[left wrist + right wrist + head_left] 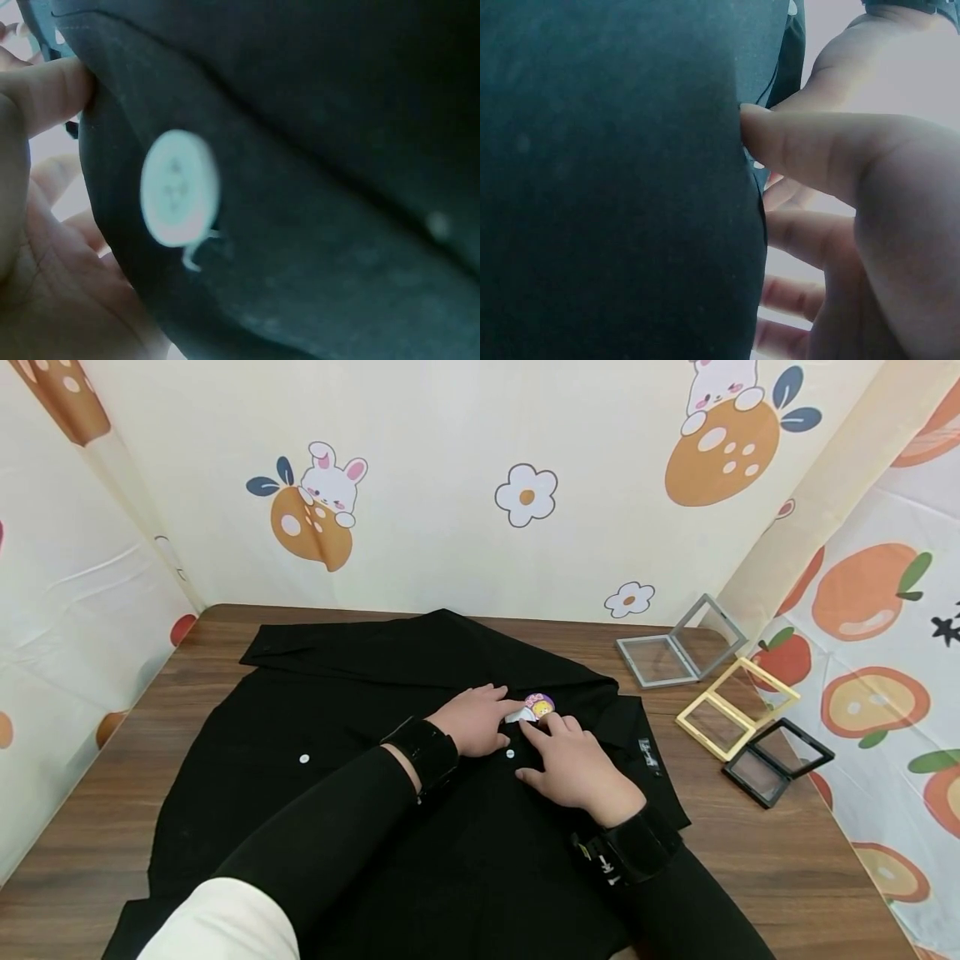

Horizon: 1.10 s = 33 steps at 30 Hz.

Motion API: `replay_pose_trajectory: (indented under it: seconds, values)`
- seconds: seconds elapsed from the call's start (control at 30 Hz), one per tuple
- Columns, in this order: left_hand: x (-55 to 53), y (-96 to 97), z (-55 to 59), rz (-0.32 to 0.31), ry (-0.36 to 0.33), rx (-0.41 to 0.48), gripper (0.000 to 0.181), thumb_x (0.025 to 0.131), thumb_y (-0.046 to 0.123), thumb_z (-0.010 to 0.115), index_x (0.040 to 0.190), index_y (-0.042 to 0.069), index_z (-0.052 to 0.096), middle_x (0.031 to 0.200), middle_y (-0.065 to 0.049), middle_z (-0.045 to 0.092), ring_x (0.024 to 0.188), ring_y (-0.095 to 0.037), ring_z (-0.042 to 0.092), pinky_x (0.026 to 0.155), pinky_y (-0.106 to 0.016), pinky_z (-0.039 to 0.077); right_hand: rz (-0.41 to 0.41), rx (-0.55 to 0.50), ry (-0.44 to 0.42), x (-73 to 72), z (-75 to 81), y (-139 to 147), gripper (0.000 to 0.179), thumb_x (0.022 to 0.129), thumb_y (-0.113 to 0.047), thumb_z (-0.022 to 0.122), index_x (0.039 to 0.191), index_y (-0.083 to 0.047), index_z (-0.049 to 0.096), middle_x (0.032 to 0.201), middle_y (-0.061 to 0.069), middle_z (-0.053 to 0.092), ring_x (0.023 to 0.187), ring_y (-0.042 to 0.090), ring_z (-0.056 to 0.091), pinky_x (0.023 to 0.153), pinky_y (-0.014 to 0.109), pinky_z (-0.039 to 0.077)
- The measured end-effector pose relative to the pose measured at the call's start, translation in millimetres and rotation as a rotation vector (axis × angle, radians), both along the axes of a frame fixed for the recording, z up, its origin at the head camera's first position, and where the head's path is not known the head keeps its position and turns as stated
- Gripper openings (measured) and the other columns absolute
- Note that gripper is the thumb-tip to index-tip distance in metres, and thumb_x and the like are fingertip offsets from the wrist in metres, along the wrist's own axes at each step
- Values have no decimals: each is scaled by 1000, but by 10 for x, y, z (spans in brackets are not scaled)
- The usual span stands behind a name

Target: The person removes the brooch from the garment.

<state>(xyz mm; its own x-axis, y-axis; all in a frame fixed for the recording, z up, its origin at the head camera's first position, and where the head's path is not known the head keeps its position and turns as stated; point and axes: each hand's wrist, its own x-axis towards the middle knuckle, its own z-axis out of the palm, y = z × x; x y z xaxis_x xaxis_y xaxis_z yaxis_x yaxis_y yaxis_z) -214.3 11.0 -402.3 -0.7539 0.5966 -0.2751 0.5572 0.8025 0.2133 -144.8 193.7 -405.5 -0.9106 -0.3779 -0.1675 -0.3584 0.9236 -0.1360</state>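
A black button-up shirt point(360, 710) lies spread on the table, its white buttons point(303, 759) showing on the front. On its chest sits a small round purple-edged badge point(540, 704) with a yellow cartoon picture, and a white piece point(521, 716) right beside it. My left hand point(472, 720) rests on the cloth with its index finger stretched out to the badge's edge. From the near side, my right hand point(573, 768) touches the white piece with its index fingertip, thumb spread apart. A white button point(180, 187) shows close up in the left wrist view, a loose thread at its edge.
At the right of the wooden table point(787, 868) stand three hinged frames with clear panes: a grey frame point(660, 682), a yellow frame point(716, 750) and a black frame point(780, 787). A printed curtain point(435, 527) rises behind the table and along both sides.
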Motion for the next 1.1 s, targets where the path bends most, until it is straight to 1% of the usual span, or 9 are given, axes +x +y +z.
replay_pose_trajectory:
  seconds: [0.17,0.4,0.57,0.87,1.1]
  values:
    - [7,3,20,6,2,4,60,104,35,63,160,25,42,166,-12,31,154,-31,25,124,-46,21,-2,-2,2,-8,1,1,74,97,-50,69,158,-16,45,147,16,45,129,34,44,100,53,44]
    - [36,-25,47,4,8,23,60,104,33,64,159,23,44,165,-13,33,153,-32,27,124,-46,23,17,-10,25,-6,3,-12,73,97,-49,69,157,-14,46,145,17,47,126,35,46,96,53,46]
    - [48,-23,63,1,10,19,60,104,33,64,159,22,44,165,-14,33,153,-32,27,124,-46,23,7,-7,20,-5,5,-28,73,97,-49,70,157,-14,46,145,17,47,125,35,46,97,53,46]
    - [48,-3,58,21,-4,9,60,104,33,64,159,25,42,166,-12,31,153,-32,26,124,-48,22,-9,5,2,-7,33,-47,72,98,-49,68,157,-14,46,148,18,45,129,37,44,100,55,45]
    - [57,9,66,25,0,12,59,104,33,64,159,25,44,166,-12,32,153,-33,27,124,-49,23,-10,17,-2,-9,39,-52,72,98,-49,68,157,-14,46,149,18,45,129,37,44,99,54,45]
